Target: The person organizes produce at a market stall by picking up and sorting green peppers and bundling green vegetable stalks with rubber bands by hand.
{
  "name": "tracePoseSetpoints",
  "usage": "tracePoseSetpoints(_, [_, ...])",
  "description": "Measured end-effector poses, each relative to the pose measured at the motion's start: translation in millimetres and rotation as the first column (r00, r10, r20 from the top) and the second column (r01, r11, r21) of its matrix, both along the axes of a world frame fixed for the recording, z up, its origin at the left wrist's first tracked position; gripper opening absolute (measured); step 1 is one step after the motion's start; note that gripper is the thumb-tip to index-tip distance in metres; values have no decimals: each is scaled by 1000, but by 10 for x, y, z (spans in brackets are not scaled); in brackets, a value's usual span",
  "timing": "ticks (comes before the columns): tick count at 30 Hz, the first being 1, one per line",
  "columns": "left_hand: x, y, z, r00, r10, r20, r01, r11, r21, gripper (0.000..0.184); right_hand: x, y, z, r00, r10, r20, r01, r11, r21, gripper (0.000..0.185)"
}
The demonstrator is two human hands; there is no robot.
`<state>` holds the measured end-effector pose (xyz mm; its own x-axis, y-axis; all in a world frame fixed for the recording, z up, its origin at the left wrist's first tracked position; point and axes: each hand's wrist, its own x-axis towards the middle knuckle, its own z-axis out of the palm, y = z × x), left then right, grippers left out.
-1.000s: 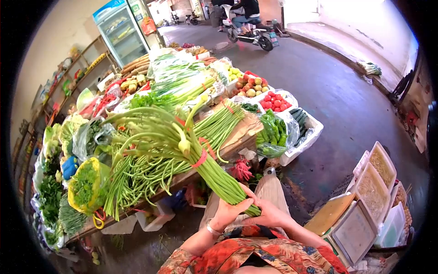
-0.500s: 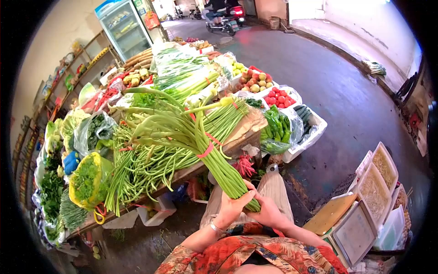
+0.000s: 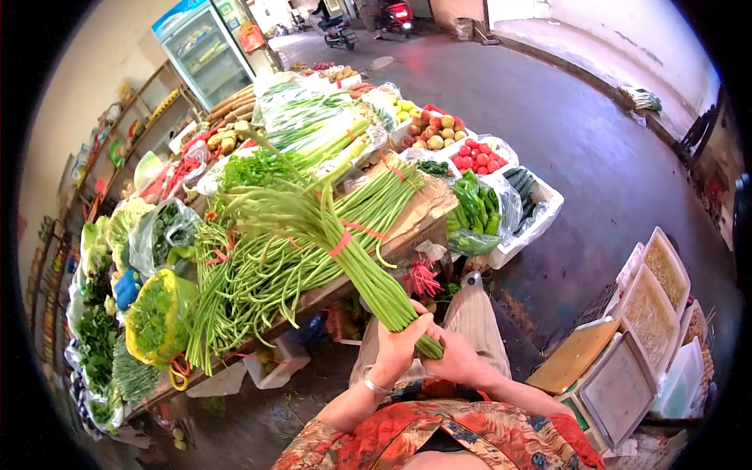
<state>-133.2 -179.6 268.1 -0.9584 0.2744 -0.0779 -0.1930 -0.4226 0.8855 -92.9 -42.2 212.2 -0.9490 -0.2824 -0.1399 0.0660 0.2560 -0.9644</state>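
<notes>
A bundle of long green stalks (image 3: 376, 288), tied with a red band, leans up and to the left over the vegetable table. My left hand (image 3: 398, 345) is wrapped round its lower part. Beside it, my right hand (image 3: 456, 356) closes on the cut ends from the other side. Under the bundle's loose tops lie long green beans (image 3: 258, 270) on the table. Another banded bunch of green stalks (image 3: 380, 205) rests on brown paper (image 3: 427, 210) just beyond the bundle.
The wooden table edge (image 3: 313, 304) runs in front of me. Trays of tomatoes (image 3: 479, 157) and green peppers (image 3: 474, 207) stand at its right end. At lower right are a flat metal-topped scale (image 3: 615, 390) and white bins (image 3: 650, 313). Scooters (image 3: 337, 31) are in the lane.
The bundle's tops have swung slightly down and left, and its cut ends have shifted a little in my hands. Both hands still grip it. The scooter with a rider has moved away to the left.
</notes>
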Motion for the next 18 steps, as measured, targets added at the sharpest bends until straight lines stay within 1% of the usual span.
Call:
tracePoseSetpoints(1, [4,11,-4,999,47,-1,-47,998,33,10,10,-19,1,998,-62,-5,63,993,105,46])
tracePoseSetpoints(2, [9,23,4,998,66,8,-66,997,31,10,8,-13,-9,998,-70,-1,69,993,97,46])
tracePoseSetpoints(4, [12,-3,42,999,33,2,-33,999,15,10,-27,31,-21,998,54,-33,-52,997,63,49])
tracePoseSetpoints(5, [6,-24,61,1000,7,-8,-6,1000,9,10,-49,57,-5,998,47,-32,-46,998,54,49])
tracePoseSetpoints(6, [-8,-37,77,1000,0,-8,0,1000,1,10,-77,96,27,993,115,-38,-117,991,-59,50])
tracePoseSetpoints(7, [-24,-47,93,999,9,-44,-10,1000,-23,11,-95,134,52,982,181,-53,-188,968,-169,51])
tracePoseSetpoints(8, [-41,-56,111,997,17,-82,-21,999,-45,11,-102,162,62,979,196,-57,-203,966,-158,54])
tracePoseSetpoints(9, [-57,-71,131,996,12,-83,-16,999,-49,11,-107,198,68,980,191,-60,-198,967,-161,54])
tracePoseSetpoints(11, [-71,-98,160,997,35,-74,-26,992,127,14,-106,260,67,963,268,-32,-270,958,-93,57])
tracePoseSetpoints(16, [-48,-89,83,990,-44,-134,61,990,127,16,-44,260,-49,957,291,8,-286,943,-168,56])
tracePoseSetpoints(18, [-15,-64,64,992,-50,-116,59,995,76,16,-35,238,-151,954,300,11,-293,937,-190,55])
